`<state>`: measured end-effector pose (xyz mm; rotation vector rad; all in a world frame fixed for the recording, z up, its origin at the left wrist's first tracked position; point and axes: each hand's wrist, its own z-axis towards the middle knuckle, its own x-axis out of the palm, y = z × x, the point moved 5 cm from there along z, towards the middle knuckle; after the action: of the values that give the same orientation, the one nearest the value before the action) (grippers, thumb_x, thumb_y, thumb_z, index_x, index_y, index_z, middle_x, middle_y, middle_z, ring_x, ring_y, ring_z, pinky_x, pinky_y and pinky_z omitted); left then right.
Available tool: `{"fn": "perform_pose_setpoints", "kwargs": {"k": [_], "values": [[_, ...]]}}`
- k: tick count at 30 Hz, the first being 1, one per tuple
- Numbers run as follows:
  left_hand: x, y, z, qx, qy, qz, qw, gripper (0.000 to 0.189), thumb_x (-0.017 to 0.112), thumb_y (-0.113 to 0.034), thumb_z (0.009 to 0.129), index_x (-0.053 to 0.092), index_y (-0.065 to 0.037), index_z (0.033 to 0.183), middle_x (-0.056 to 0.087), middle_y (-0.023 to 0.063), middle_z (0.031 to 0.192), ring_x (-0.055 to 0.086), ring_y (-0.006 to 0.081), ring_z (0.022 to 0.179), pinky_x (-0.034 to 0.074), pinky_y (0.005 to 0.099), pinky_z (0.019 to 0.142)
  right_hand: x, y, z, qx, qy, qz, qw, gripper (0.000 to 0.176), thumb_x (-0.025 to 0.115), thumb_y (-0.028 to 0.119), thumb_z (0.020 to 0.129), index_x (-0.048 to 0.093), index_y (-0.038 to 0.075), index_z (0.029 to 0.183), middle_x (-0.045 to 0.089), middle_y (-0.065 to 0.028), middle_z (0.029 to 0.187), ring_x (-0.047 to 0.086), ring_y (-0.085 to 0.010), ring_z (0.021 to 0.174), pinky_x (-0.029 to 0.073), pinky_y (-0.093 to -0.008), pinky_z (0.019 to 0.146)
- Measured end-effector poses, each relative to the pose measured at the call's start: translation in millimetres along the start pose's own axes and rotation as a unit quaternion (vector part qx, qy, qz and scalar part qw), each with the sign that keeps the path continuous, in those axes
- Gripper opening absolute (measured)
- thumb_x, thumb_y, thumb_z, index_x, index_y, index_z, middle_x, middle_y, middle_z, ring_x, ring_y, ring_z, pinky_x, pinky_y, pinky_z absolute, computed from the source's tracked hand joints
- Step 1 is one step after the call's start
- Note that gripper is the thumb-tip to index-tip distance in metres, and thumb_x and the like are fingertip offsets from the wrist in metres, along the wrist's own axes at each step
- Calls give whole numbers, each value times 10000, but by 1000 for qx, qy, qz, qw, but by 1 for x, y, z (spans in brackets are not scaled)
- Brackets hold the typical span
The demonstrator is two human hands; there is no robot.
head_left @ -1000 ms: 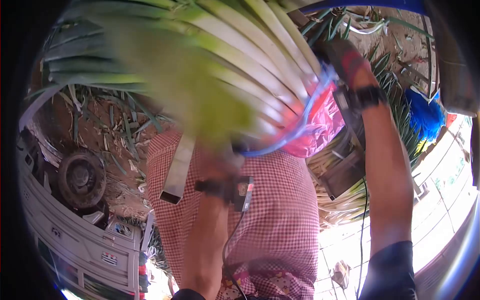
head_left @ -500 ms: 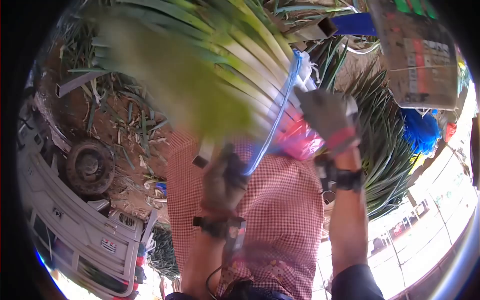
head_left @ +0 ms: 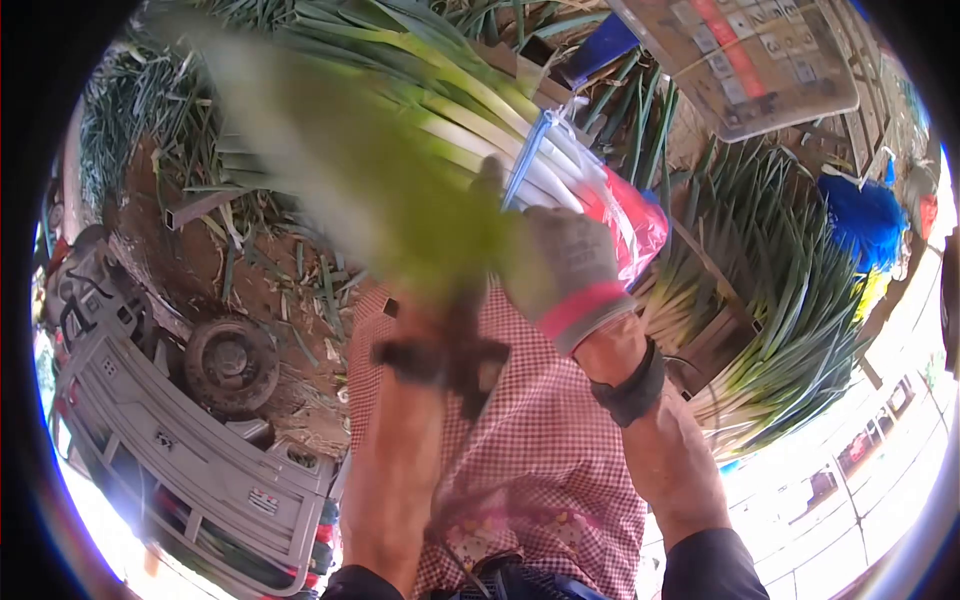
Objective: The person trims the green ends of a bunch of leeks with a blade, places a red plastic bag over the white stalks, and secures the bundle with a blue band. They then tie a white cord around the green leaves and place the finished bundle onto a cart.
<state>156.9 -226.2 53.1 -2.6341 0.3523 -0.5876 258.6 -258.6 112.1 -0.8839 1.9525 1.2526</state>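
Note:
A bundle of leeks or large green onions lies at an angle ahead of me, its white ends pointing right. A blue strap crosses the white stalks, and pink-red wrapping covers the root ends. My right hand, in a grey glove with a pink cuff, is at the near side of the bundle by the strap's lower end. Its fingers bend under, and what they grip is hidden. My left hand is mostly covered by a blurred green-white smear, close to my right hand; its fingers cannot be made out.
More green stalks are heaped at right, near a blue plastic bag. A taped clear-sided box stands at upper right. Left are a wheel and a grey vehicle. Leaf scraps litter the dirt.
My right hand has moved left and down from the wrapped ends to the strap. My left hand has risen behind the smear. The strap's long lower loop no longer shows. The view has shifted.

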Motion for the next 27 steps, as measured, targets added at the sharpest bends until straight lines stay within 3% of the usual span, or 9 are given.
{"fn": "perform_pose_setpoints", "kwargs": {"k": [4,8,11,15,18,21,24,25,27], "values": [[4,-38,26,33,39,295,954,165,644,-161,958,711,-16,919,695,71,926,628,110,846,503,279,796,10,-1,-13,25,33,57,997,125,648,185,820,679,78,877,706,-128,844,693,-306,788,543,-429,666],[-5,-51,6,0,-42,277,960,101,710,-40,872,716,46,925,679,61,806,555,78,645,447,245,576,3,-14,-13,71,24,331,941,207,719,222,809,683,73,948,714,-109,1053,674,-308,983,526,-431,832],[-3,-72,2,-27,-69,303,950,131,730,-76,869,725,42,923,669,35,768,517,49,615,419,218,538,-7,-19,0,-43,-123,115,985,420,827,218,704,653,74,1059,636,-85,1271,590,-319,1169,453,-453,984],[-16,-91,1,50,-17,396,917,131,731,-96,873,736,34,880,648,-1,708,499,32,595,402,204,523,18,-30,21,12,-143,166,976,804,940,220,502,556,101,1198,527,-88,1409,523,-312,1273,389,-454,1069],[-17,-94,9,96,2,430,898,154,734,-111,876,728,31,819,622,-19,660,485,31,575,383,213,502,40,-30,29,38,-132,141,980,919,933,277,500,525,107,1305,520,-86,1416,442,-287,1366,358,-495,1089],[-29,-106,24,85,73,418,902,192,740,-129,875,712,31,772,602,-20,632,476,33,566,374,222,490,58,-16,40,55,-135,71,987,872,884,264,592,505,120,1364,520,-72,1421,421,-274,1387,345,-502,1089],[-21,-114,25,83,58,442,891,214,741,-140,874,703,27,746,597,-16,621,482,40,569,382,228,494,60,-15,52,46,-143,14,989,738,817,226,686,524,127,1356,526,-59,1418,433,-263,1378,347,-487,1083],[-32,-110,36,88,80,448,886,216,743,-145,873,704,27,749,601,-14,623,489,44,572,391,229,500,63,-17,56,36,-160,21,986,566,760,166,735,597,126,1276,589,-55,1345,484,-258,1336,367,-477,1060],[-41,-111,50,103,106,454,878,204,740,-146,875,708,27,771,617,-7,644,506,51,583,406,225,515,73,-20,61,39,-159,48,985,480,741,154,743,641,122,1211,629,-62,1281,516,-255,1305,373,-464,1049]]}}
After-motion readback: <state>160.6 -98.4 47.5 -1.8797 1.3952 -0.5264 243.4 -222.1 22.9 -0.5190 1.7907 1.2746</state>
